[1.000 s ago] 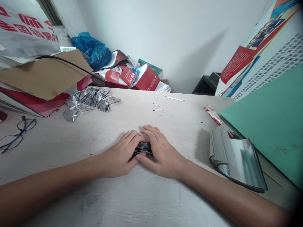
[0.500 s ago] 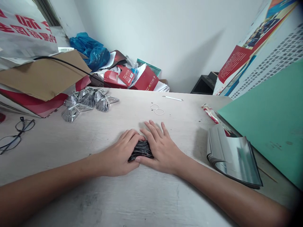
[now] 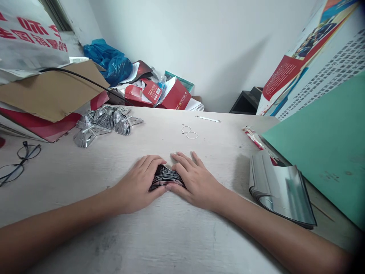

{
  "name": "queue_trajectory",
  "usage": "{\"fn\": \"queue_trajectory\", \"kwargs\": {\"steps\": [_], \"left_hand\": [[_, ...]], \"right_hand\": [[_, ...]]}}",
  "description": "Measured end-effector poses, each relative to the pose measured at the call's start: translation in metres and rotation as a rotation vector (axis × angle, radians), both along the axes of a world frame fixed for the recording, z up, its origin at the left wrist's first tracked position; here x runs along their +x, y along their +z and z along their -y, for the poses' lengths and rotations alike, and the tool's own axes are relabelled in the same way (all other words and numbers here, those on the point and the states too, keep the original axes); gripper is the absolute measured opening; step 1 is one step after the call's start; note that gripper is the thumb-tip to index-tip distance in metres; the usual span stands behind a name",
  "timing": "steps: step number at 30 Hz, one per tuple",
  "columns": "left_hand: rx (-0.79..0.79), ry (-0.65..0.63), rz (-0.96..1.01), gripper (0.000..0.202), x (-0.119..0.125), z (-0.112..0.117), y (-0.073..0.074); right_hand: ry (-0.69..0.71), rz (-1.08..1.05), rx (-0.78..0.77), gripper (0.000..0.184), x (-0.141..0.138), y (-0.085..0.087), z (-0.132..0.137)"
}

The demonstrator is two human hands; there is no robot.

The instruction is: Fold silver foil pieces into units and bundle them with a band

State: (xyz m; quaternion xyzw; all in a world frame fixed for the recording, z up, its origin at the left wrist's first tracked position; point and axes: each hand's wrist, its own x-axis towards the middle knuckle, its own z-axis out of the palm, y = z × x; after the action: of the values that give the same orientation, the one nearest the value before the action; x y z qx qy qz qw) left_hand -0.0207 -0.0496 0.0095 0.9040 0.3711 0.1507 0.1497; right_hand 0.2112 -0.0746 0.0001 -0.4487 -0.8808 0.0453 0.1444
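Note:
A small pleated bundle of dark, shiny folded foil sheet [image 3: 167, 177] lies on the table between my hands. My left hand [image 3: 139, 182] is closed round its left end, with the thumb along the near edge and the fingers at the far side. Gripping the right end is my right hand [image 3: 196, 180], its thumb on the near edge close to the left thumb. Some of its fingers stretch forward past the bundle. Both palms hide the bundle's ends. Beyond the hands lie two thin white rings [image 3: 189, 132].
Several silver pleated foil pieces [image 3: 105, 121] sit at the back left beside a cardboard box [image 3: 57, 91]. Glasses [image 3: 19, 163] lie far left. On the right are a stack of curled silver sheets [image 3: 285, 190] and a green board [image 3: 322, 148]. A white strip [image 3: 209, 119] lies near the back edge.
My left hand has shifted slightly left, and the foil bundle now looks wider and bowed, its pleats fanned. The right hand's outstretched fingers have drawn back a little.

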Motion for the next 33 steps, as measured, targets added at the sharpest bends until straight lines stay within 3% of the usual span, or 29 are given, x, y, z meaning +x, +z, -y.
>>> {"fn": "queue_trajectory", "kwargs": {"steps": [5, 10, 15, 21, 28, 33], "left_hand": [[0.109, -0.017, -0.088, 0.056, 0.0023, -0.0015, -0.0065], [0.103, -0.049, -0.132, 0.056, 0.0044, -0.0025, -0.0038], [0.071, -0.138, -0.110, 0.032, 0.0013, -0.0034, 0.0022], [0.014, -0.071, -0.016, 0.013, 0.0069, -0.0085, 0.0013], [0.045, -0.081, -0.086, 0.035, 0.0075, -0.0085, -0.0036], [0.046, -0.067, -0.117, 0.042, 0.0077, -0.0079, -0.0038]], "right_hand": [[-0.040, -0.022, -0.066, 0.063, -0.0022, 0.0004, 0.0009], [-0.045, -0.028, -0.092, 0.065, -0.0033, 0.0024, -0.0002], [0.013, -0.023, -0.047, 0.066, -0.0008, 0.0018, 0.0006], [-0.006, -0.064, -0.059, 0.055, -0.0045, -0.0009, 0.0010], [-0.107, -0.082, -0.104, 0.067, -0.0076, -0.0023, 0.0008], [-0.059, -0.075, -0.055, 0.057, -0.0089, -0.0005, 0.0041]]}}
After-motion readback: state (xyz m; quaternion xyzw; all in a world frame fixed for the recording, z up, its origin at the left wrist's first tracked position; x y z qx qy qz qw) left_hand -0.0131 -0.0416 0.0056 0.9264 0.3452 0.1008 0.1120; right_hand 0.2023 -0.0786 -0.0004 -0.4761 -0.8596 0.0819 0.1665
